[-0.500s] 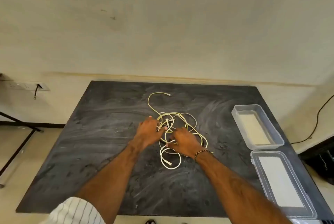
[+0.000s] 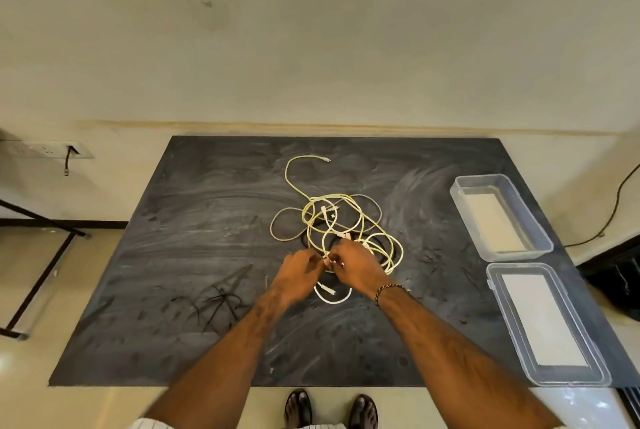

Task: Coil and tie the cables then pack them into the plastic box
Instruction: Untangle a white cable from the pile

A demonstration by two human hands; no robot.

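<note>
A tangle of white and pale yellow cables (image 2: 341, 224) lies in the middle of the dark table (image 2: 207, 220). My left hand (image 2: 298, 276) and my right hand (image 2: 356, 267) meet at the near edge of the tangle, and their fingertips pinch a white cable end between them. A white loop with a plug (image 2: 330, 293) lies just below the hands. The clear plastic box (image 2: 498, 217) stands open at the right, with its lid (image 2: 547, 324) lying flat in front of it.
Several black cable ties (image 2: 218, 300) lie on the table left of my left forearm. A wall runs behind the table, with a socket (image 2: 52, 149) at the left. A black metal frame (image 2: 38, 255) stands left of the table. My sandalled feet (image 2: 329, 408) show below the table's edge.
Both hands have drawn back toward me from the middle of the tangle to its near edge and closed together on a white cable end. The cable ties have come into sight.
</note>
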